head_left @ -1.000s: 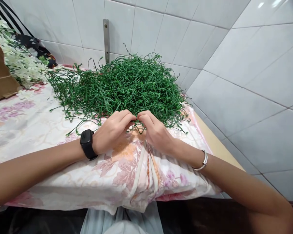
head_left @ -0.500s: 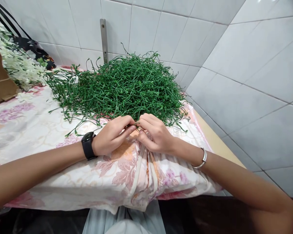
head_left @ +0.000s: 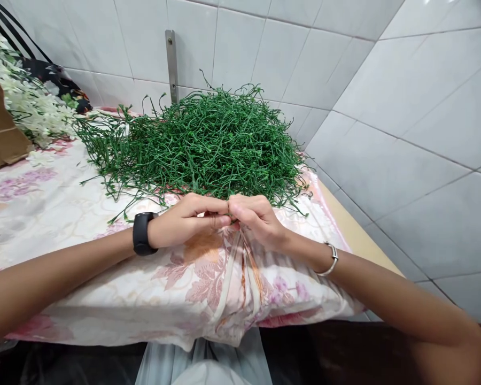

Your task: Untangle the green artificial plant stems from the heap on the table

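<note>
where the near fringe of one large heap of green plastic stems (head_left: 208, 144) met the cloth, two hands were seen brought together, fingertips touching. the left hand (head_left: 184, 222), with one black watch (head_left: 141, 233) on its wrist, and the right hand (head_left: 258, 219), with one silver bangle (head_left: 329, 259) on its wrist, were both pinched narrowly on a small green stem piece (head_left: 224, 215), mostly hidden between the fingers. one bunch of white artificial flowers (head_left: 28, 104) and one brown cardboard box (head_left: 0, 133) were placed at the far left, well apart from the hands. the table was covered by a floral cloth (head_left: 44, 214), draped over the near edge. white tiled walls (head_left: 404, 107) were set close behind and to the right, with one metal strip (head_left: 170, 64) fixed upright. bare cloth was left open to the left of the hands.
</note>
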A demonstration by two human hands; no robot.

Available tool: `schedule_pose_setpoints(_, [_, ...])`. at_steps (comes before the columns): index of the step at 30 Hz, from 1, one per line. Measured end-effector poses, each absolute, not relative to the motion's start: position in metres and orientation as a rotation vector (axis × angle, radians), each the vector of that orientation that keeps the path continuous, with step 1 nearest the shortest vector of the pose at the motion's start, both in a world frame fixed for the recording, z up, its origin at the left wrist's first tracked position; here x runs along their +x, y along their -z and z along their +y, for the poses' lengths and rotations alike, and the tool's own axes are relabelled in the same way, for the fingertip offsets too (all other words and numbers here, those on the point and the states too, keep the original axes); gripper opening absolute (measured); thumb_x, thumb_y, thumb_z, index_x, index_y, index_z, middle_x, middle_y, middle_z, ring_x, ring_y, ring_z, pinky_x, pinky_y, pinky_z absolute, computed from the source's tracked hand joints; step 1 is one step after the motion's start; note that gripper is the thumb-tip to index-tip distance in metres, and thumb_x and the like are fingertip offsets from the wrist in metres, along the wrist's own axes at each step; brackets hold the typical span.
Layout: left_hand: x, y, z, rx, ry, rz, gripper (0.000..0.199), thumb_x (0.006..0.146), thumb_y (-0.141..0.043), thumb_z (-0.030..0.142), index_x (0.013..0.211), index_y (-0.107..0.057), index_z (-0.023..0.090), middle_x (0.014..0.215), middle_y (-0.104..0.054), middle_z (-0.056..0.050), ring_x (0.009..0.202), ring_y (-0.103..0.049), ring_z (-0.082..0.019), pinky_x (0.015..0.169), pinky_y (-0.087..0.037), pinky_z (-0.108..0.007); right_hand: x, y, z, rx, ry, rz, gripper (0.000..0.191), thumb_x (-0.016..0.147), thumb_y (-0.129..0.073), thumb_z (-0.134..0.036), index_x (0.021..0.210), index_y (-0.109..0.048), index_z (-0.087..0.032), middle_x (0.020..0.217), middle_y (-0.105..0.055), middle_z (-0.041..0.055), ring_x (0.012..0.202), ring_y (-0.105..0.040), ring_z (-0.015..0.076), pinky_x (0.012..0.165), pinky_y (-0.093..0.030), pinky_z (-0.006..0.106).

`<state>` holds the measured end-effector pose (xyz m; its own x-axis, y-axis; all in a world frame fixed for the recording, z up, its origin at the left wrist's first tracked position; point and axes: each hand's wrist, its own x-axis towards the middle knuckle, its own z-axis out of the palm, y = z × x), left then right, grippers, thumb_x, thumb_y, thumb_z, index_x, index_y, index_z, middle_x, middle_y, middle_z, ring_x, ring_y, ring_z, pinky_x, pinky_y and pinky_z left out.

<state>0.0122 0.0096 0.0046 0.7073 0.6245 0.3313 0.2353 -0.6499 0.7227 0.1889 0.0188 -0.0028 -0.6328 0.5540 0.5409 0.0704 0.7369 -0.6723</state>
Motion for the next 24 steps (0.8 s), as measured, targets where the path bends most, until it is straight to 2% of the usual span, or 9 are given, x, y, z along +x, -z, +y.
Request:
schedule_pose_setpoints(3, [0.012,-0.006,0.007,2.189,-0.724,0.556,0.018,0.083,-0.046,0.026,0.072,-0.057,0.017,0.069,-0.055,0.002,0.064,-0.047,-0.010,0.059,-0.035,-0.019,0.187,0.004,0.015,-0.483,-1.097,-1.999,0.040,0.084,-0.039,-0.031,0.047,-0.041,-0.015,0.047,-0.039,-0.0034,0.046,-0.036,0.0053,0.046,-0.029,0.021])
schedule_pose_setpoints(7, [0.013,-0.010,0.004,2.162,-0.716,0.541,0.021,0.083,-0.046,0.024,0.065,-0.054,0.014,0.068,-0.054,0.002,0.063,-0.044,-0.008,0.060,-0.035,-0.019,0.184,0.004,0.014,-0.562,-1.429,-1.816,0.043,0.081,-0.042,-0.038,0.045,-0.034,-0.016,0.045,-0.032,-0.0048,0.043,-0.031,0.0049,0.042,-0.025,0.020])
schedule_pose_setpoints(14, [0.014,-0.009,0.004,2.032,-0.680,0.567,0.023,0.082,-0.047,0.025,0.064,-0.050,0.012,0.062,-0.041,0.003,0.061,-0.036,-0.007,0.057,-0.029,-0.018,0.183,0.003,0.015,-0.635,-1.516,-1.728,0.044,0.079,-0.040,-0.042,0.045,-0.029,-0.017,0.045,-0.027,-0.0041,0.046,-0.028,0.0066,0.046,-0.020,0.023])
schedule_pose_setpoints(20, [0.017,-0.005,0.004,1.885,-0.748,0.482,0.023,0.083,-0.046,0.022,0.062,-0.047,0.013,0.062,-0.039,0.003,0.058,-0.033,-0.006,0.055,-0.028,-0.018,0.182,0.001,0.014,-0.679,-1.564,-1.630,0.045,0.075,-0.042,-0.044,0.046,-0.021,-0.017,0.046,-0.017,-0.0048,0.044,-0.020,0.0067,0.047,-0.020,0.024])
schedule_pose_setpoints(24, [0.020,0.000,0.006,1.800,-0.804,0.476,0.026,0.083,-0.046,0.022,0.058,-0.045,0.013,0.060,-0.041,0.002,0.059,-0.036,-0.007,0.056,-0.028,-0.020,0.181,0.000,0.013,-0.700,-1.548,-1.578,0.045,0.076,-0.042,-0.043,0.045,-0.020,-0.017,0.045,-0.016,-0.0053,0.044,-0.018,0.0066,0.048,-0.021,0.024])
